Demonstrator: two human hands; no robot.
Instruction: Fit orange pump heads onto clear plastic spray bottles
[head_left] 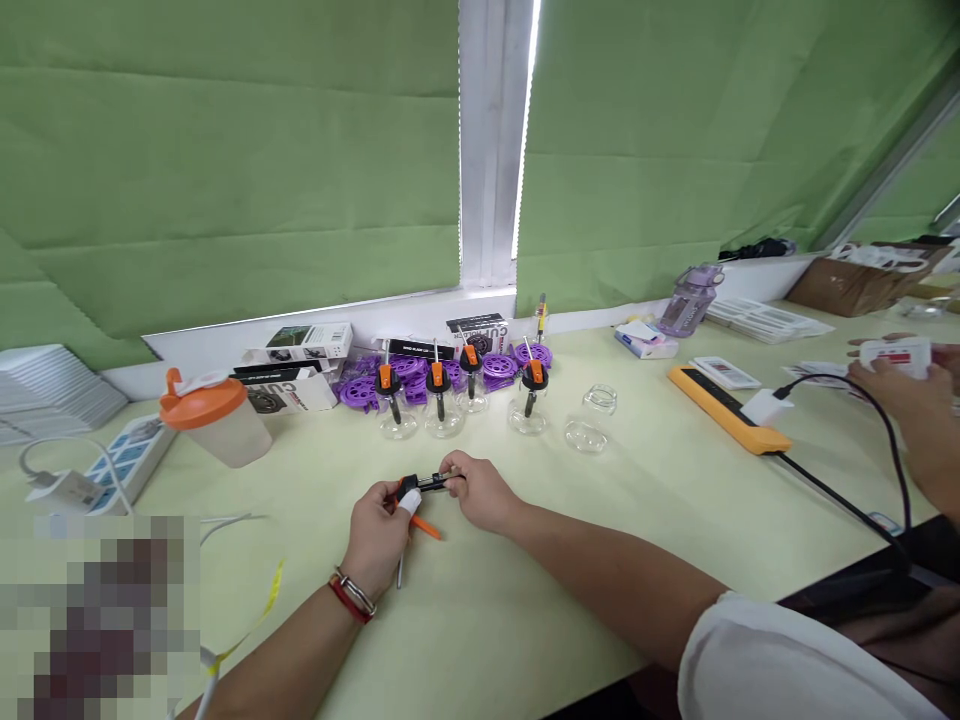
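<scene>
Mechanism (430, 483), black with an orange lever (426, 527), is between the two hands over the table (495, 610), nearer the person than the row of glass jars (443, 425); its long axis runs sideways. The left hand (377, 533) has its grip wrapped around the thicker end, the right hand (482, 492) a close pinch at the slim one, both equally near

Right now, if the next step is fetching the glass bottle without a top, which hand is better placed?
Probably the right hand: it's nearer the glass bottle, though it pinches one end of the black-and-orange top. The left hand is farther off and grips that top too.
</scene>
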